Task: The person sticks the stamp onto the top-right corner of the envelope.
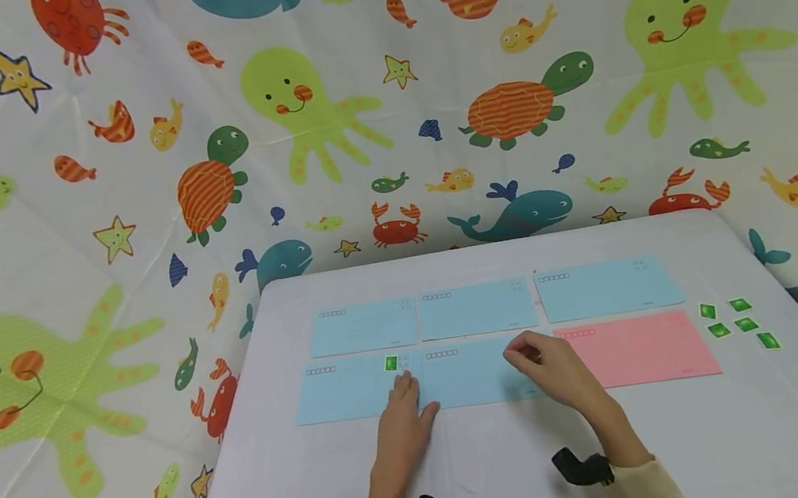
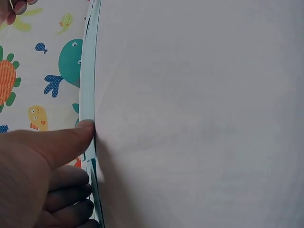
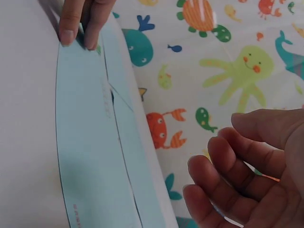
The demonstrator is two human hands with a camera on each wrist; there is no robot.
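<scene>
My left hand (image 1: 402, 429) rests with straight fingers on the lower-left blue envelope (image 1: 346, 395), its thumb reaching onto the blue envelope (image 1: 470, 383) beside it. A small green stamp (image 1: 391, 363) lies on the lower-left envelope, just above those fingertips and beside the printed box in the corner. Over the right part of the middle lower envelope hovers my right hand (image 1: 554, 367). Its fingers (image 3: 223, 152) are loosely curled and thumb and forefinger come close together, with nothing visible between them. In the left wrist view the thumb (image 2: 76, 137) lies at the envelope edge.
Three more blue envelopes (image 1: 364, 329) form the back row. A pink envelope (image 1: 640, 352) lies at the lower right, partly behind my right wrist. Several green stamps (image 1: 745, 325) lie loose on the white table (image 1: 784, 417) farther right. A sea-animal cloth (image 1: 382, 117) hangs behind.
</scene>
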